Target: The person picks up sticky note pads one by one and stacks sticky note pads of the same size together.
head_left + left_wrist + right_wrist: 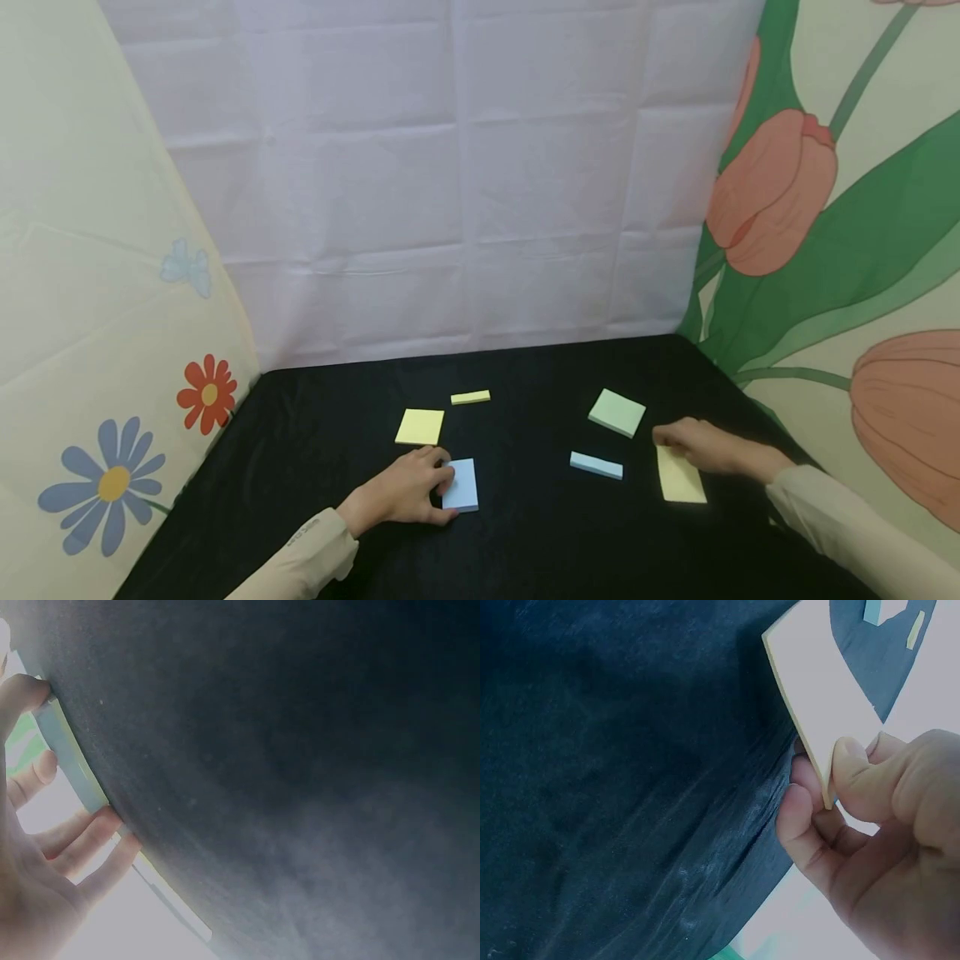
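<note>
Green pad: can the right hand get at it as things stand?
Probably not straight away: the right hand pinches a pale yellow pad, so its grip looks taken. Otherwise the way seems free, as nothing shows between that hand and the green pad.

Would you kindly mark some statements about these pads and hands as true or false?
1. The right hand pinches a pale yellow pad. True.
2. The green pad rests on the black cloth. True.
3. The left hand holds the green pad. False: it holds the square blue pad.
4. In the head view, the narrow blue strip lies between the two hands. True.
5. The narrow yellow strip lies nearer the person than the square blue pad. False: it lies farther away.
</note>
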The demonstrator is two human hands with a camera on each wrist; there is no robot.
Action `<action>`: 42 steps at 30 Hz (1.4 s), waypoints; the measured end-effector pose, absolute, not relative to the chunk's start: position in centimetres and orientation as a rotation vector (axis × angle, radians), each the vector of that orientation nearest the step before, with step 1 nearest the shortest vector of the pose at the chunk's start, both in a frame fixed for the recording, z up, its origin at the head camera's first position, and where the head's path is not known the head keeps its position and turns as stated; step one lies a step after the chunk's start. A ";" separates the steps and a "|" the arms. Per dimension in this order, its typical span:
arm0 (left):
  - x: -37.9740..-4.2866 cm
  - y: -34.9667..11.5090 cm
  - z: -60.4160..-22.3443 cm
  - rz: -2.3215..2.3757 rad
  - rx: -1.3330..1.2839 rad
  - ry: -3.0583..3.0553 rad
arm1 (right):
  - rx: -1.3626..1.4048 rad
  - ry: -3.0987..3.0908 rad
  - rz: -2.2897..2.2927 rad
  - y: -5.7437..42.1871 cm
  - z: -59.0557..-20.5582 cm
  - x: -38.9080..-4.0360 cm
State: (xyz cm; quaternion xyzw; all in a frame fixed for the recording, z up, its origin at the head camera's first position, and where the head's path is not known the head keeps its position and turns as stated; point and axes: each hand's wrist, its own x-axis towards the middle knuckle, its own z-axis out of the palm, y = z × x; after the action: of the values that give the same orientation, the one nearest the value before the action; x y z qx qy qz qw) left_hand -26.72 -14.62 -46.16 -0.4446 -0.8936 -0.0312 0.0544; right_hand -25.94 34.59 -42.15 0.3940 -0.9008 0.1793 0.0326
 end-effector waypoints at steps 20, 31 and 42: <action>-26.6 -14.6 -46.2 -0.092 -1.343 -2.707 | 1.242 -2.776 0.647 34.7 -42.2 -26.2; -26.6 -14.6 -46.1 -0.083 -1.345 -2.692 | 1.185 -2.807 0.640 34.4 -41.0 -26.6; -26.6 -14.6 -46.1 -0.087 -1.348 -2.695 | 1.201 -2.755 0.704 33.5 -40.7 -27.0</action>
State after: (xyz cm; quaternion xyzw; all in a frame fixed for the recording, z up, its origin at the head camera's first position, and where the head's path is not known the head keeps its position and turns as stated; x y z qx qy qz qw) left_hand -26.59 -14.59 -46.13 -0.4463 -0.8922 -0.0287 0.0633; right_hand -27.00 33.51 -40.68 0.3890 -0.8922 0.2278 0.0273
